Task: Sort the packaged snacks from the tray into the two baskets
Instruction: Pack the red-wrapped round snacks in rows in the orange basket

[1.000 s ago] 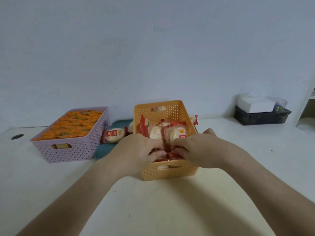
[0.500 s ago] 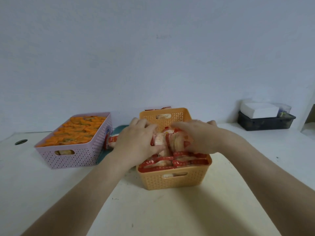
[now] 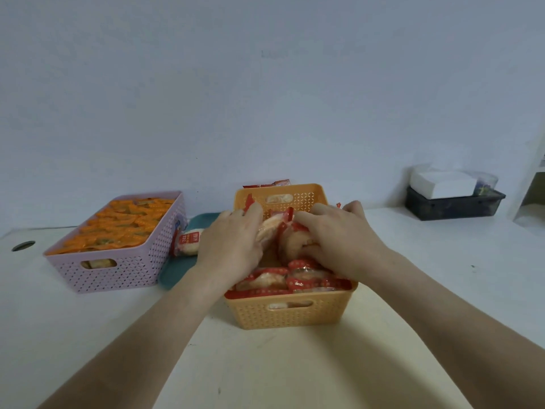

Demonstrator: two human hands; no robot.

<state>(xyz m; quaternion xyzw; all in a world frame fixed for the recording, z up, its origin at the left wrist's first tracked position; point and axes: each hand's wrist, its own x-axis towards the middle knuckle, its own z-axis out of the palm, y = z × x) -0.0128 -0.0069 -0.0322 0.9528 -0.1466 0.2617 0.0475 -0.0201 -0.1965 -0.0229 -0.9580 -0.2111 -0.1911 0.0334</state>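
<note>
Over the orange basket [image 3: 290,315], the left hand [image 3: 233,246] grips a red-and-white snack packet [image 3: 267,231]. The right hand [image 3: 339,240] clutches a second packet [image 3: 290,246].

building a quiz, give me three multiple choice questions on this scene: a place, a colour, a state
1. The loose packet lies: A on the teal tray; B on the floor; C on a chair.
2. The basket of orange packets is: A green; B purple; C black.
3. The left hand and right hand: A lie flat; B hang idle; C grip red-and-white packets in the orange basket.
Key: A, it rests on the tray by the baskets; B, its walls are purple; C, both curl round packets.
</note>
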